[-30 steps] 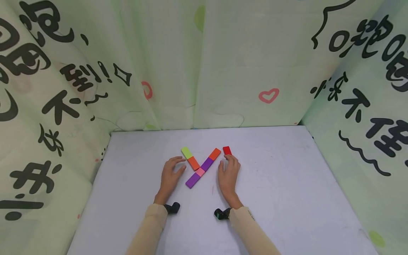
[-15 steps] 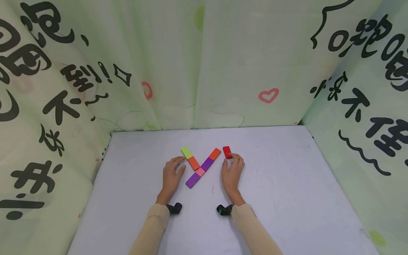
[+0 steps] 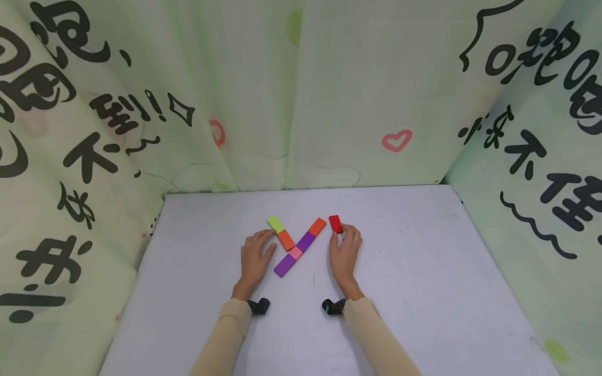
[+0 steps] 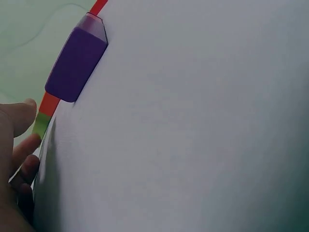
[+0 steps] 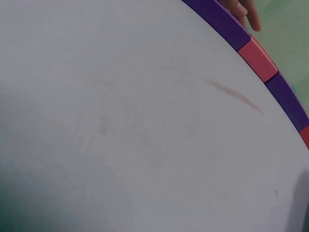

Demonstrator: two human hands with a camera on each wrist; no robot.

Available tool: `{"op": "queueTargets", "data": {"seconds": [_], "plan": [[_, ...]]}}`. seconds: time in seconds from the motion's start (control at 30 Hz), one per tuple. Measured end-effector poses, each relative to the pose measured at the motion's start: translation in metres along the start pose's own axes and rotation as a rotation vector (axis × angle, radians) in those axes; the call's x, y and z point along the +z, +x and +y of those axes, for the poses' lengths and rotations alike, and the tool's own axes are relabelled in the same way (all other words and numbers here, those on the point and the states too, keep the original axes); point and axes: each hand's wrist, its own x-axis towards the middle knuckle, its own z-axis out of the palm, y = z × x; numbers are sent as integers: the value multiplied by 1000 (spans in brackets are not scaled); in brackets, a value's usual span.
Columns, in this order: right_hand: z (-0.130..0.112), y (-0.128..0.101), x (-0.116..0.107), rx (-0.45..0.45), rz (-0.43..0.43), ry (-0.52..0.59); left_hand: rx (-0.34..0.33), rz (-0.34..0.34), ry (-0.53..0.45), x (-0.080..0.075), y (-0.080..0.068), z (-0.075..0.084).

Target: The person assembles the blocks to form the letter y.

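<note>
Pale green curtains [image 3: 301, 89] printed with black characters, a pink heart and small shapes fill the upper half of the head view and run down both sides. Below them a light grey table [image 3: 423, 271] spreads across the lower middle of the frame. Two forearms in beige sleeves [image 3: 221, 334] rise from the bottom edge, each with a small black wrist camera.

At the centre of the table lies a Y-like figure of flat coloured blocks. Its long diagonal strip [image 3: 301, 246] runs from a purple end at lower left through a pink piece and another purple piece to an orange tip at upper right. A shorter strip [image 3: 281, 232] of yellow-green and orange meets it from the upper left.

Left of the long strip, the left hand [image 3: 255, 258] lies flat on the table with fingers relaxed and spread, its fingertips just beside the short strip, holding nothing. Right of the figure, the right hand [image 3: 345, 253] pinches a small red block [image 3: 336, 223] between thumb and fingertips, just right of the orange tip and apart from it.
</note>
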Motion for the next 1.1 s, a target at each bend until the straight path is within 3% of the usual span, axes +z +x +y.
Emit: {"op": "queueTargets", "data": {"seconds": [0.2, 0.53, 1.1], "plan": [[-1, 2, -1, -4, -14, -20, 8, 34, -31, 2, 19, -7], [2, 9, -4, -13, -73, -84, 35, 6, 14, 4, 40, -12], [6, 9, -5, -25, -83, -123, -11, -36, 30, 6, 44, -11]]}}
